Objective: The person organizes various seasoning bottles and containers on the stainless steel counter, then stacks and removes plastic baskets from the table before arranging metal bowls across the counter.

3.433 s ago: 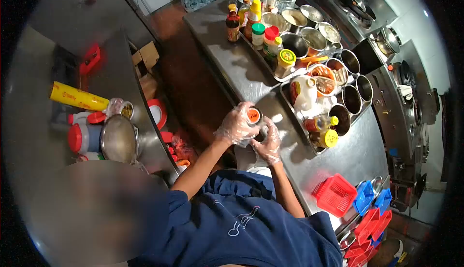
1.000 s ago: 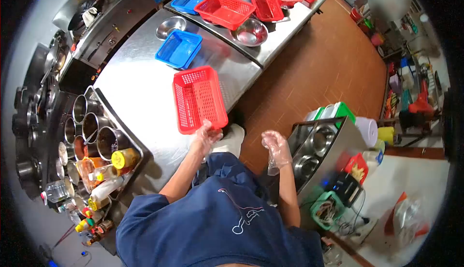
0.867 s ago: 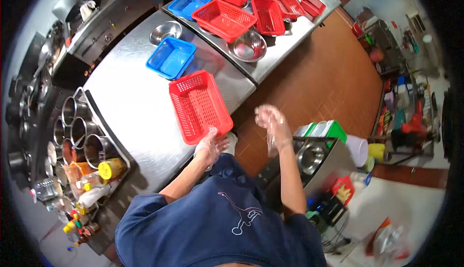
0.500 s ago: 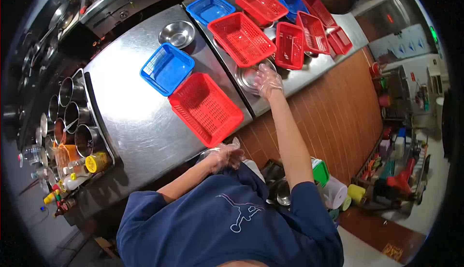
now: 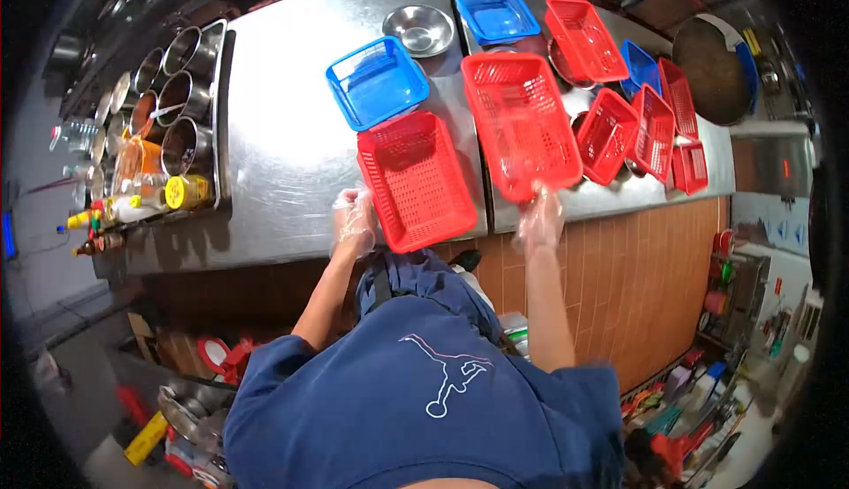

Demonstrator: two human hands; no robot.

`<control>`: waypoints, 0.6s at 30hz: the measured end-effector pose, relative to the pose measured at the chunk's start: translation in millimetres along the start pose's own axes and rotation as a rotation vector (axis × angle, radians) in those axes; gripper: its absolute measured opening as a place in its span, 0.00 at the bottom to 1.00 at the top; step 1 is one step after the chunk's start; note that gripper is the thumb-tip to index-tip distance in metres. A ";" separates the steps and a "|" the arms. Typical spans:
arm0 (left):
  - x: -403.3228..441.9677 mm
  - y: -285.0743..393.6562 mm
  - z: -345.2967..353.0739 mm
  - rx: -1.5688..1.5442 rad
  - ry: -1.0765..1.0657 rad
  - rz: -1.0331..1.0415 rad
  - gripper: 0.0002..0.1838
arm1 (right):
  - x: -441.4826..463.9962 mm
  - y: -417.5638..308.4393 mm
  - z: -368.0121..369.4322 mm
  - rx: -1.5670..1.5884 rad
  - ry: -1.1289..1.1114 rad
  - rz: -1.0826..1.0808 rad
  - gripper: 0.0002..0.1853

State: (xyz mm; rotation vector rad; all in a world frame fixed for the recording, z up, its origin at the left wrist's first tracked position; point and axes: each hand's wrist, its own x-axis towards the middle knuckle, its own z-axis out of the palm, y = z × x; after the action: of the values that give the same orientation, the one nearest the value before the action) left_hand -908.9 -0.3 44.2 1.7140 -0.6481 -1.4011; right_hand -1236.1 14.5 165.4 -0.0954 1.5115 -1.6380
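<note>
My right hand (image 5: 539,222), in a clear plastic glove, is closed on the near rim of a red perforated basket (image 5: 528,126) on the right part of the steel counter. Left of it lies another red basket (image 5: 417,179), near the counter's front edge. My left hand (image 5: 354,221), also gloved, is beside that basket's left wall, fingers pointing forward and partly apart; whether it touches the wall I cannot tell. Behind this basket sits a blue basket (image 5: 378,84), and a steel bowl (image 5: 418,31) stands farther back.
More baskets fill the counter's right side, among them a blue basket (image 5: 497,14) and a red basket (image 5: 587,38). A rack (image 5: 221,118) with steel pots and bottles is at the left. A seam divides the steel counter (image 5: 283,135).
My right hand has taken hold of the red basket's rim and drawn it nearer, over where a steel bowl showed. My left hand has moved to the other red basket's left side. The view has turned.
</note>
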 end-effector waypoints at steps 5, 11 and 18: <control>0.9 -22.5 5.2 0.222 -0.193 0.078 0.24 | -89.6 37.2 -26.5 -0.177 -0.185 0.105 0.07; -57.7 -10.2 40.8 -0.097 -0.396 -0.243 0.23 | -84.4 84.6 -39.4 -0.332 -0.332 0.102 0.11; -63.9 1.0 39.5 0.041 -0.557 -0.332 0.16 | -55.6 61.4 -39.1 -0.800 -0.329 0.126 0.12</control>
State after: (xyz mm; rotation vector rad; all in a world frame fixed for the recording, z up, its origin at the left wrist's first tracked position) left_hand -962.9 39.8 77.8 1.5066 -0.7082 -2.1498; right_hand -1192.4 87.2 130.9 -0.6545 1.7710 -0.7884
